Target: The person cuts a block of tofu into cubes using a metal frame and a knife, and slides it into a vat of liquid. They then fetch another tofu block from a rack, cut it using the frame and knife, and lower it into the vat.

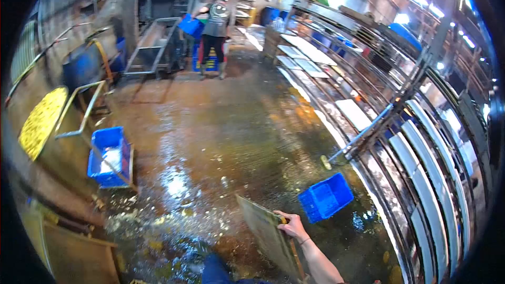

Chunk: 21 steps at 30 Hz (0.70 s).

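Note:
My right hand (292, 227) is closed around the upper edge of a thin, flat wood-edged panel (265, 231), with the fingers over its rim. The panel is tilted on its edge above the wet floor, and its lower end runs out of the bottom of the view. To the right of this hand, a blue plastic crate (326, 197) rests on the floor, apart from it. My left hand is out of view. Part of my dark blue trouser leg (215, 268) shows at the bottom.
On the right, long racks (389, 168) hold several pale trays. A blue crate (109, 160) with whitish contents stands left, near a heap of yellow pieces (43, 121). Farther back, a person in a white cap (215, 21) holds a blue crate (190, 25). The floor (226, 126) is wet and littered.

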Each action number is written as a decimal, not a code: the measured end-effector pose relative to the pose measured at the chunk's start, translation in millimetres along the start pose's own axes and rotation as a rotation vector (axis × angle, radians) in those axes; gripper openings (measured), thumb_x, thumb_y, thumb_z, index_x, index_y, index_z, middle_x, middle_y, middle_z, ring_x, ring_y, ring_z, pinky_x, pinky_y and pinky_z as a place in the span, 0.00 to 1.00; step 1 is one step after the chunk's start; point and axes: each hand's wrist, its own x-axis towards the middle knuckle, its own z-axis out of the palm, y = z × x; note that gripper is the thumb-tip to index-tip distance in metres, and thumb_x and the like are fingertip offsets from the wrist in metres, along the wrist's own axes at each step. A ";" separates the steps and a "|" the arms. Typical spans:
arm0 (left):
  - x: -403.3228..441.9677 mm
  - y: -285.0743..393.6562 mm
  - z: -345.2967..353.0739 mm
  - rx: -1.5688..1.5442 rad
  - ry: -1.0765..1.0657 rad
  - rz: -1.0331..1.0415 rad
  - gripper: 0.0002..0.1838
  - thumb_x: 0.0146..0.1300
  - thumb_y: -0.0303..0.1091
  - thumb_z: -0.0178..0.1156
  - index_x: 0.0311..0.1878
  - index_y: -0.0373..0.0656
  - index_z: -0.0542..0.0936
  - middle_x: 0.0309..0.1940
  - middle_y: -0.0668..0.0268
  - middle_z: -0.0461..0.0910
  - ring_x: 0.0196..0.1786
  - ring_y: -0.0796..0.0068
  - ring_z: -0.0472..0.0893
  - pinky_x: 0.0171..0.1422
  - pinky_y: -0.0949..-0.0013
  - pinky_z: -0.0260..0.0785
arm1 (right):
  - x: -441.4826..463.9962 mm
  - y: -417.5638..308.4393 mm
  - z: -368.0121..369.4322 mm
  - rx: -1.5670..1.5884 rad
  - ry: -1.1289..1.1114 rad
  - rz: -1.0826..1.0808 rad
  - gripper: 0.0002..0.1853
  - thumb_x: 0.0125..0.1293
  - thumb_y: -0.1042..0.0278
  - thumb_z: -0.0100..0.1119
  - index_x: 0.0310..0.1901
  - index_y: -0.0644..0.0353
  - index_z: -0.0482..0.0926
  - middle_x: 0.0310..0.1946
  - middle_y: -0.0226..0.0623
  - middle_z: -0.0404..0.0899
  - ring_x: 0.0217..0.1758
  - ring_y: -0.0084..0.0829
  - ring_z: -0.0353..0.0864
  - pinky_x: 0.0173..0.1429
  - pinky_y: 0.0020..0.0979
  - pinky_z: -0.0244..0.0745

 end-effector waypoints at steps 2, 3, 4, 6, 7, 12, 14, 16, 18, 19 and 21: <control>49.3 126.6 64.6 -0.231 -0.334 -0.147 0.37 0.68 0.46 0.61 0.72 0.34 0.62 0.63 0.45 0.72 0.61 0.46 0.76 0.63 0.51 0.70 | 53.0 -12.8 -22.8 0.104 -0.010 -0.003 0.33 0.44 0.75 0.64 0.59 0.56 0.80 0.46 0.30 0.85 0.45 0.16 0.76 0.54 0.25 0.72; 84.4 165.8 126.2 -0.399 -0.411 -0.243 0.35 0.63 0.42 0.61 0.70 0.38 0.62 0.57 0.53 0.75 0.54 0.53 0.78 0.52 0.53 0.72 | 85.5 -17.4 -31.5 0.182 0.015 -0.055 0.33 0.45 0.76 0.63 0.59 0.55 0.79 0.49 0.31 0.85 0.48 0.17 0.76 0.57 0.24 0.71; 117.9 213.8 191.3 -0.559 -0.487 -0.345 0.34 0.59 0.37 0.61 0.68 0.41 0.62 0.52 0.62 0.77 0.47 0.61 0.79 0.42 0.56 0.73 | 119.7 -22.9 -40.9 0.182 0.030 -0.074 0.33 0.45 0.76 0.63 0.59 0.55 0.79 0.51 0.31 0.84 0.50 0.18 0.77 0.58 0.25 0.71; 115.0 359.0 241.4 -0.744 -0.790 -0.276 0.30 0.61 0.34 0.60 0.66 0.47 0.62 0.53 0.61 0.75 0.45 0.66 0.80 0.38 0.52 0.76 | 179.3 -37.4 -59.6 0.189 0.042 -0.059 0.34 0.45 0.76 0.64 0.60 0.53 0.79 0.55 0.35 0.82 0.55 0.24 0.78 0.62 0.27 0.70; 108.7 442.7 254.6 -0.687 -1.045 -0.205 0.33 0.64 0.39 0.61 0.69 0.48 0.59 0.63 0.56 0.69 0.55 0.56 0.77 0.47 0.51 0.76 | 216.9 -48.1 -75.0 0.188 0.041 -0.048 0.35 0.44 0.76 0.64 0.61 0.51 0.78 0.58 0.39 0.80 0.58 0.28 0.79 0.65 0.30 0.69; 21.3 785.2 274.2 -0.728 -1.644 -0.138 0.40 0.66 0.58 0.57 0.74 0.52 0.53 0.68 0.54 0.61 0.63 0.53 0.69 0.51 0.40 0.75 | 352.2 -121.2 -138.6 0.141 0.061 -0.295 0.32 0.45 0.79 0.62 0.59 0.57 0.80 0.56 0.39 0.81 0.54 0.34 0.81 0.62 0.34 0.73; 5.4 881.9 283.1 -0.717 -1.693 -0.182 0.25 0.64 0.54 0.59 0.55 0.45 0.73 0.48 0.56 0.76 0.49 0.62 0.79 0.48 0.51 0.77 | 402.5 -140.1 -159.4 0.114 0.069 -0.399 0.33 0.44 0.80 0.61 0.59 0.57 0.80 0.58 0.37 0.80 0.56 0.37 0.80 0.62 0.35 0.73; 9.5 951.7 296.1 -0.644 -1.632 -0.149 0.19 0.62 0.48 0.61 0.46 0.42 0.78 0.40 0.56 0.80 0.43 0.64 0.81 0.46 0.56 0.77 | 452.6 -145.4 -177.3 0.127 0.087 -0.397 0.33 0.43 0.80 0.61 0.59 0.57 0.80 0.58 0.37 0.80 0.57 0.38 0.79 0.63 0.35 0.73; 25.9 1011.3 329.7 -0.594 -1.599 -0.083 0.10 0.55 0.34 0.58 0.34 0.37 0.78 0.29 0.57 0.80 0.33 0.65 0.82 0.44 0.62 0.77 | 515.6 -139.7 -197.9 0.104 0.039 -0.450 0.31 0.47 0.75 0.70 0.58 0.64 0.79 0.59 0.45 0.78 0.62 0.41 0.76 0.64 0.38 0.71; 37.2 1035.8 356.0 -0.575 -1.598 -0.066 0.10 0.55 0.34 0.58 0.34 0.37 0.78 0.29 0.57 0.80 0.33 0.65 0.82 0.44 0.62 0.77 | 546.5 -134.7 -209.5 0.117 0.058 -0.452 0.31 0.47 0.75 0.70 0.58 0.64 0.79 0.59 0.45 0.78 0.62 0.41 0.76 0.64 0.38 0.71; 58.7 1087.9 413.6 -0.623 -1.578 -0.099 0.04 0.45 0.24 0.56 0.23 0.34 0.77 0.20 0.64 0.75 0.25 0.68 0.77 0.32 0.62 0.72 | 606.2 -117.7 -246.8 0.454 -0.146 -0.426 0.32 0.51 0.68 0.74 0.59 0.65 0.78 0.64 0.47 0.73 0.68 0.44 0.71 0.65 0.40 0.70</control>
